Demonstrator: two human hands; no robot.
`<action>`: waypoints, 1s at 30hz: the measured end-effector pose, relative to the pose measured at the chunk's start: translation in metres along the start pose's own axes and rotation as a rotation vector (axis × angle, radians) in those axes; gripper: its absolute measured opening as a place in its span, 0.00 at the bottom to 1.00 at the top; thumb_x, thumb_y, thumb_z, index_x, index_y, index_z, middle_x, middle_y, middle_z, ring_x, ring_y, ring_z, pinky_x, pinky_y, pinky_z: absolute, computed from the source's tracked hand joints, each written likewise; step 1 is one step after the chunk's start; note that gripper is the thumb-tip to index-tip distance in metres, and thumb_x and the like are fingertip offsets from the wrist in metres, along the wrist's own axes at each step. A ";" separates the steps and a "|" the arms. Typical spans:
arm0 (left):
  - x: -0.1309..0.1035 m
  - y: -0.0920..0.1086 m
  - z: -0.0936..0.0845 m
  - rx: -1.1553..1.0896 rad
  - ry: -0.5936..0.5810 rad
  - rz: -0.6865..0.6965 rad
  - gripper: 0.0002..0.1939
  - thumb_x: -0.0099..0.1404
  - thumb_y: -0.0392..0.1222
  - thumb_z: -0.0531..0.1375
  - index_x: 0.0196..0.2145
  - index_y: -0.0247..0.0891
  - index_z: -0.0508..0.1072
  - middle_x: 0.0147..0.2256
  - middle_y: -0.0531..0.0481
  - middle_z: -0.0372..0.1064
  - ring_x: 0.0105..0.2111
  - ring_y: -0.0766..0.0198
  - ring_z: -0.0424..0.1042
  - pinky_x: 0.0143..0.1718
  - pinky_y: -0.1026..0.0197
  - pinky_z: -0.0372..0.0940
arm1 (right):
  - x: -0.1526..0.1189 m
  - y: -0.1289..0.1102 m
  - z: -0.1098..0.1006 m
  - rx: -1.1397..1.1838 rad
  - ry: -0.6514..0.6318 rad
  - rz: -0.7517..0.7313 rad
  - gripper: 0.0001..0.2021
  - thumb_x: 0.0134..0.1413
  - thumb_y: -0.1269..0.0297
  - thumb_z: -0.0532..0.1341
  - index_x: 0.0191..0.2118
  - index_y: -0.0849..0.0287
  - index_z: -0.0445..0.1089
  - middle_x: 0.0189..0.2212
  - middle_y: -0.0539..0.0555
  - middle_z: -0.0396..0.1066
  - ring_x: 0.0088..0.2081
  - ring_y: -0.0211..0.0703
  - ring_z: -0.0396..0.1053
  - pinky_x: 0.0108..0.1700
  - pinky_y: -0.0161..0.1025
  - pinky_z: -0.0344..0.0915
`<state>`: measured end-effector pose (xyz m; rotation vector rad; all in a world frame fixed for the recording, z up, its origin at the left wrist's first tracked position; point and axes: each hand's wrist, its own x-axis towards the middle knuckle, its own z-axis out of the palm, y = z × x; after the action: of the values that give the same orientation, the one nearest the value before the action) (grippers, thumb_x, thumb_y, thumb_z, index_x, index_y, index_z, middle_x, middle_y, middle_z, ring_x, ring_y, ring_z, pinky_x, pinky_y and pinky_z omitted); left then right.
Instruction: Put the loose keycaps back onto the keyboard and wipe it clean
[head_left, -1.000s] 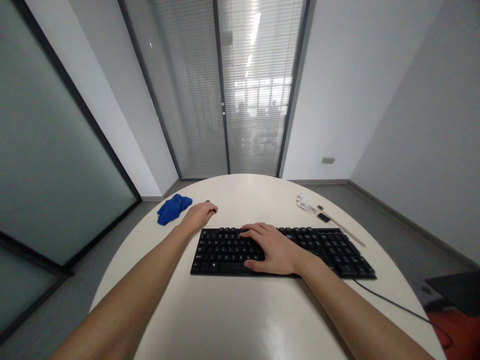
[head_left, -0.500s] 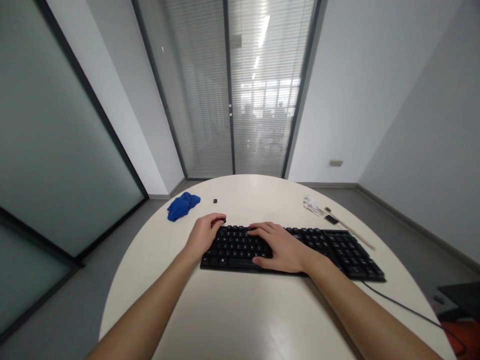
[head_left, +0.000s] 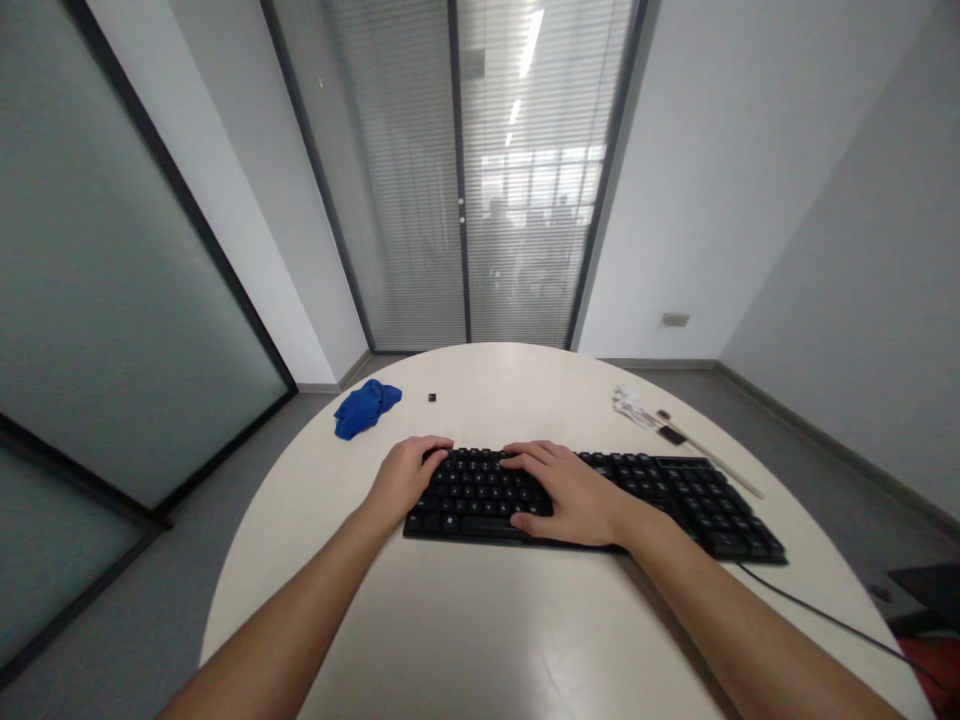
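A black keyboard (head_left: 480,525) lies across the round table. My left hand (head_left: 401,482) is at its upper left corner, thumb and index finger close together in a pinch; whatever is between the fingertips is too small and dark to make out. Over the middle of the keyboard rests my right hand (head_left: 574,497), palm down, fingers spread across the keys and thumb near the front edge. A small black keycap (head_left: 432,398) sits on the table beyond my left hand.
A crumpled blue cloth (head_left: 367,408) lies at the far left of the white table (head_left: 450,620). At the far right are a white bundle (head_left: 630,402), a small black piece (head_left: 671,435) and a thin stick (head_left: 724,466). A cable (head_left: 817,622) runs off the right edge.
My left fingertips have lowered onto the keyboard's upper left corner; the small dark piece that showed at them no longer stands out. My right hand stays on the keys. The view has shifted slightly.
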<state>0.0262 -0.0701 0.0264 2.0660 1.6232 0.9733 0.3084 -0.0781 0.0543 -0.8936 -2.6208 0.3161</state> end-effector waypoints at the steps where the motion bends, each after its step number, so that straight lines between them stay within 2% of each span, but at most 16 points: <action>1: 0.000 0.000 0.000 -0.002 0.003 -0.005 0.12 0.67 0.39 0.58 0.43 0.41 0.80 0.45 0.48 0.79 0.49 0.54 0.76 0.56 0.51 0.65 | 0.000 0.000 0.000 -0.001 -0.002 0.001 0.31 0.51 0.51 0.67 0.60 0.57 0.66 0.61 0.61 0.65 0.60 0.58 0.63 0.63 0.57 0.58; 11: -0.001 0.005 -0.003 0.060 0.010 -0.006 0.11 0.68 0.40 0.58 0.43 0.43 0.81 0.44 0.51 0.80 0.47 0.54 0.77 0.53 0.53 0.67 | 0.000 0.001 0.000 0.002 -0.006 0.006 0.32 0.51 0.51 0.67 0.60 0.56 0.65 0.62 0.60 0.64 0.60 0.59 0.62 0.63 0.57 0.57; 15: -0.001 0.005 -0.004 0.130 -0.005 0.043 0.12 0.68 0.38 0.57 0.43 0.43 0.81 0.45 0.50 0.80 0.48 0.55 0.77 0.54 0.54 0.67 | 0.000 -0.001 0.000 0.000 -0.009 0.011 0.32 0.51 0.51 0.67 0.60 0.57 0.66 0.62 0.61 0.64 0.60 0.59 0.62 0.63 0.57 0.57; 20: -0.004 0.012 -0.008 0.273 -0.083 0.145 0.14 0.69 0.37 0.55 0.44 0.46 0.81 0.47 0.52 0.79 0.48 0.54 0.77 0.52 0.55 0.67 | 0.000 -0.001 -0.001 0.003 -0.006 0.011 0.32 0.51 0.50 0.68 0.60 0.57 0.66 0.62 0.60 0.64 0.60 0.59 0.62 0.63 0.57 0.57; 23: -0.005 0.019 -0.013 0.347 -0.128 0.163 0.15 0.71 0.37 0.54 0.45 0.48 0.80 0.47 0.52 0.79 0.48 0.54 0.77 0.50 0.56 0.68 | 0.000 -0.001 0.000 0.007 -0.005 0.008 0.32 0.51 0.50 0.67 0.60 0.56 0.66 0.62 0.60 0.64 0.60 0.59 0.62 0.63 0.57 0.58; 27: -0.006 0.028 -0.017 0.413 -0.164 0.193 0.17 0.71 0.35 0.53 0.49 0.47 0.78 0.51 0.51 0.77 0.51 0.54 0.75 0.53 0.56 0.66 | 0.000 0.000 0.000 0.003 -0.001 0.003 0.32 0.51 0.51 0.67 0.60 0.56 0.66 0.62 0.61 0.64 0.60 0.59 0.62 0.63 0.57 0.57; 30: -0.005 0.034 -0.017 0.490 -0.203 0.207 0.17 0.70 0.33 0.54 0.48 0.47 0.78 0.50 0.50 0.78 0.50 0.53 0.76 0.52 0.54 0.66 | 0.000 0.000 0.001 0.001 0.000 0.003 0.32 0.51 0.50 0.67 0.60 0.57 0.66 0.61 0.61 0.64 0.60 0.59 0.62 0.63 0.57 0.58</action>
<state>0.0383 -0.0872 0.0591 2.5964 1.6854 0.4217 0.3082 -0.0780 0.0534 -0.8980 -2.6191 0.3177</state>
